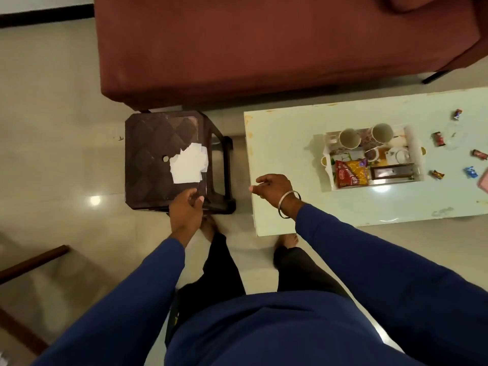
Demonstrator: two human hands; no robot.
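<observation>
A dark brown plastic stool (150, 143) stands on the floor in front of me, with several white paper squares (188, 162) piled on its right side. My left hand (186, 207) hovers over the stool's near right corner, fingers relaxed and holding nothing, just short of the papers. My right hand (274, 187), a metal bangle on its wrist, hangs over the left edge of the pale green table (290, 180) with loosely curled fingers and holds nothing.
A white tray (416, 149) on the table holds two mugs (350, 138), a snack packet (352, 172) and small items. Several wrapped candies (439, 139) lie scattered at the right. A maroon sofa (264, 48) stands behind. A wooden furniture edge (31, 262) is at lower left.
</observation>
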